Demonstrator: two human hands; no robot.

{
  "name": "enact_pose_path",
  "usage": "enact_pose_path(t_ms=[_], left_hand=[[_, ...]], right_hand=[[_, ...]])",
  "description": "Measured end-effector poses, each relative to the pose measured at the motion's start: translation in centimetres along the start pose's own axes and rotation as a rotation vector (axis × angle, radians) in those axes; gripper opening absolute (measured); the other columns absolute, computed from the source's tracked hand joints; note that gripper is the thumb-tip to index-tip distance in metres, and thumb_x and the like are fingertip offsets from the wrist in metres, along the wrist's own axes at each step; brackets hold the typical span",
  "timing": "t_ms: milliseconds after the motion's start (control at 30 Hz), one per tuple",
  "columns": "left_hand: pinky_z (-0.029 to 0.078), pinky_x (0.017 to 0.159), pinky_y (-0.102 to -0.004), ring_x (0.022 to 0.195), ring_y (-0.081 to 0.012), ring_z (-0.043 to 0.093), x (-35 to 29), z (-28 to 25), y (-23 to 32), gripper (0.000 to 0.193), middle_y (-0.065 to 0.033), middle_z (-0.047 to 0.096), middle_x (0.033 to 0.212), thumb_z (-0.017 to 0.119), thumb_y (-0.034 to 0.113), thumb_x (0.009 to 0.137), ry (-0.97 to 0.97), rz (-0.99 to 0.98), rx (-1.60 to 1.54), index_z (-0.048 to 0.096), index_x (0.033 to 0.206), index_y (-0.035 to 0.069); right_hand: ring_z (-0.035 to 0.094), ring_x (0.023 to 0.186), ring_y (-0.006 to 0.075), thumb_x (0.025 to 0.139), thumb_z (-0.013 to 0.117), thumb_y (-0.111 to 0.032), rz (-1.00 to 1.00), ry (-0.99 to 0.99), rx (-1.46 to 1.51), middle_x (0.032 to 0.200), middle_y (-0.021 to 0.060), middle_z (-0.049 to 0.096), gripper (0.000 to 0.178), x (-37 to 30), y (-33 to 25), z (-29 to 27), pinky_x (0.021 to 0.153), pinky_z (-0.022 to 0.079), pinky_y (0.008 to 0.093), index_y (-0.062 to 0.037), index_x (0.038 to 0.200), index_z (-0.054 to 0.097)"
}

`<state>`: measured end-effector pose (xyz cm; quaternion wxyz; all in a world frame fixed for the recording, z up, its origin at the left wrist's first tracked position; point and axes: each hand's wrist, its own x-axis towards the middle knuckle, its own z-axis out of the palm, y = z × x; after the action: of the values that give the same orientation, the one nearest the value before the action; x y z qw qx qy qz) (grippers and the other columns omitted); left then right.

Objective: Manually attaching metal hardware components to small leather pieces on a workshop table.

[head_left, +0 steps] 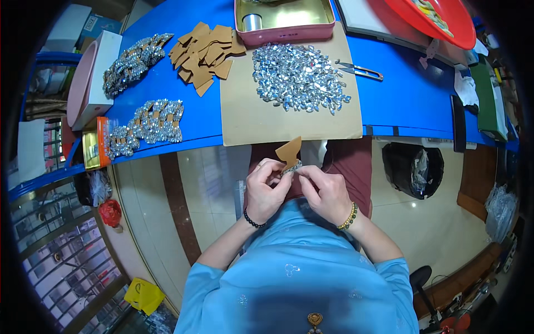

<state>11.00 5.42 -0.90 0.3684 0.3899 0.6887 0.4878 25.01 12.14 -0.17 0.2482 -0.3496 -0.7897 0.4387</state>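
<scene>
Over my lap, my left hand point(267, 190) pinches a tan cardboard piece point(288, 151) with a notched, pointed shape. A short strand of glittering rhinestones point(291, 168) lies across the card's lower part, between my fingertips. My right hand point(329, 195) is closed at the strand's right end, thumb and forefinger pressed together. Fingers partly cover the strand, so its full length is hidden. Beyond my hands, a pile of loose clear rhinestones point(297, 78) spreads over a brown board point(245, 119) on the blue table point(200, 119).
A heap of tan cards point(206, 53) lies left of the stones. Rhinestone-wrapped cards point(158, 119) fill the table's left side. Scissors-like metal snips point(361, 71) rest at right. A pink tin point(286, 34) holds a thread spool point(252, 22). A red basin point(445, 22) stands far right; a black-lined bin point(397, 170) is below.
</scene>
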Motion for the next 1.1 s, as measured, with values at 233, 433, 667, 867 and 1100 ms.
enact_pose_path(t_ms=[233, 433, 667, 867, 1100], left_hand=[[0.048, 0.058, -0.0187, 0.068, -0.007, 0.056, -0.04, 0.11, -0.29, 0.012, -0.0059, 0.055, 0.084, 0.064, -0.003, 0.076, 0.038, 0.028, -0.018, 0.057, 0.084, -0.005], [0.048, 0.058, -0.0188, 0.068, -0.0072, 0.057, -0.29, 0.37, -0.44, 0.012, -0.0063, 0.056, 0.085, 0.064, -0.003, 0.076, 0.053, -0.002, -0.084, 0.056, 0.084, -0.006], [0.048, 0.058, -0.0186, 0.068, -0.0074, 0.058, -0.36, 0.56, 0.06, 0.011, -0.0065, 0.055, 0.087, 0.063, -0.004, 0.076, 0.048, -0.039, -0.137, 0.056, 0.085, -0.006], [0.049, 0.058, -0.019, 0.07, -0.0081, 0.059, -0.43, 0.56, -0.72, 0.011, -0.0068, 0.056, 0.089, 0.062, -0.005, 0.077, 0.046, 0.016, -0.115, 0.056, 0.086, -0.006], [0.05, 0.06, -0.0187, 0.073, -0.0096, 0.061, -0.58, 0.36, -0.71, 0.012, -0.008, 0.055, 0.091, 0.061, -0.006, 0.077, 0.025, 0.183, 0.081, 0.055, 0.087, -0.007]], right_hand=[[0.062, 0.057, 0.0256, 0.079, 0.058, -0.004, 0.009, -0.006, -0.062, 0.07, 0.0138, 0.063, 0.012, -0.07, 0.21, 0.27, 0.05, 0.049, 0.0334, -0.0017, 0.091, 0.061], [0.061, 0.054, 0.0288, 0.081, 0.057, -0.009, -0.022, 0.047, -0.034, 0.06, 0.0141, 0.059, 0.009, -0.07, 0.14, 0.42, 0.048, 0.048, 0.0377, -0.0056, 0.089, 0.059], [0.061, 0.055, 0.0288, 0.081, 0.057, -0.008, -0.021, 0.065, -0.016, 0.062, 0.0139, 0.06, 0.009, -0.24, 0.21, 0.36, 0.048, 0.048, 0.0375, -0.0054, 0.089, 0.059], [0.061, 0.057, 0.0292, 0.079, 0.057, -0.007, -0.031, 0.044, -0.025, 0.066, 0.0136, 0.061, 0.009, 0.03, 0.14, 0.11, 0.05, 0.049, 0.0377, -0.0051, 0.088, 0.059], [0.061, 0.058, 0.0294, 0.079, 0.057, -0.007, -0.018, -0.014, -0.05, 0.065, 0.0138, 0.06, 0.007, 0.04, -0.22, -0.36, 0.051, 0.049, 0.0377, -0.0048, 0.086, 0.058]])
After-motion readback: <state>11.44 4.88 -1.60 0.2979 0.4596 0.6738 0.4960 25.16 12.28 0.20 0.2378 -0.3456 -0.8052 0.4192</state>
